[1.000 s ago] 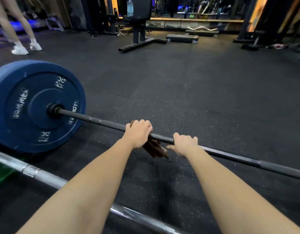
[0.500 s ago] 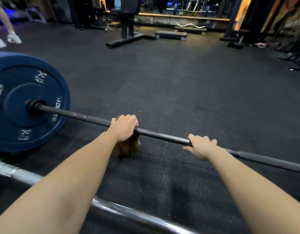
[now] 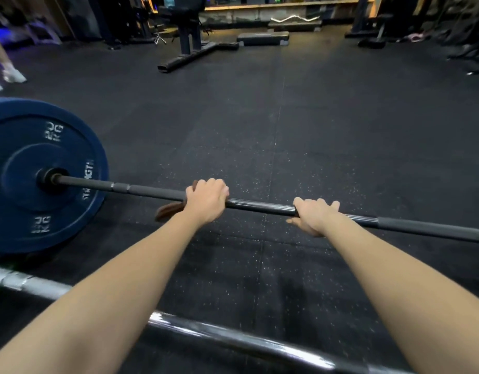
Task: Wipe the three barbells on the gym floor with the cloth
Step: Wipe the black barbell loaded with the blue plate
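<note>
Under the left hand [image 3: 206, 202]: brown cloth [image 3: 169, 210], clenched round the black bar [image 3: 260, 205]. Just right of it, the right hand [image 3: 314, 217] grasps bare bar. Left of the hands, blue plate [image 3: 44, 174] reads "20 KG" twice, plus partial "…GTH". Nearer, a chrome bar [image 3: 219, 334] lies under the forearms.

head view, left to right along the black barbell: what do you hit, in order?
Blue 20 kg plate → brown cloth → left hand → right hand, all along the black barbell.

Blue plate [image 3: 30, 174] – white lettering, black bar [image 3: 260, 205], brown cloth [image 3: 169, 210], white-speckled black floor [image 3: 287, 130]
</note>
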A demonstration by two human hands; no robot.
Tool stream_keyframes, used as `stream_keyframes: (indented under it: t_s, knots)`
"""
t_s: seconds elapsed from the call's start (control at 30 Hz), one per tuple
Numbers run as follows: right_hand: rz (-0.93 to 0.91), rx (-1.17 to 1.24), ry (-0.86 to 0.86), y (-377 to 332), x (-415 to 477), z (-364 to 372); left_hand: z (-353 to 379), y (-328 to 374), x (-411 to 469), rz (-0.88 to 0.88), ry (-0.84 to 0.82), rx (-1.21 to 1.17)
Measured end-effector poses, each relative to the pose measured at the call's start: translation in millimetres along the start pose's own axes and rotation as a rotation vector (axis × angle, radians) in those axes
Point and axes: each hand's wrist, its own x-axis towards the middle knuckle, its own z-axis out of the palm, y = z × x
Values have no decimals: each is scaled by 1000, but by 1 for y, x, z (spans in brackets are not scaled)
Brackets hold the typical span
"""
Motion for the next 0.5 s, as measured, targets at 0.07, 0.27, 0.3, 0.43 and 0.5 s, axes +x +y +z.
stream_keyframes:
  t_s: [0.07, 0.27, 0.3, 0.43, 0.5]
  knots:
    - [9, -10, 10, -1, 0, 0, 8, 33, -7, 76, -20, 9]
    - [15, 9, 29, -2, -2, 0, 5, 33, -9, 255, -75, -74]
    - [15, 10, 30, -2, -2, 0, 2, 27, -9, 281, -93, -83]
    - [11, 2, 18, -2, -2, 0, -9, -23, 0, 189, -64, -58]
    - [12, -1, 20, -2, -2, 0, -9, -47, 3, 116, -37, -63]
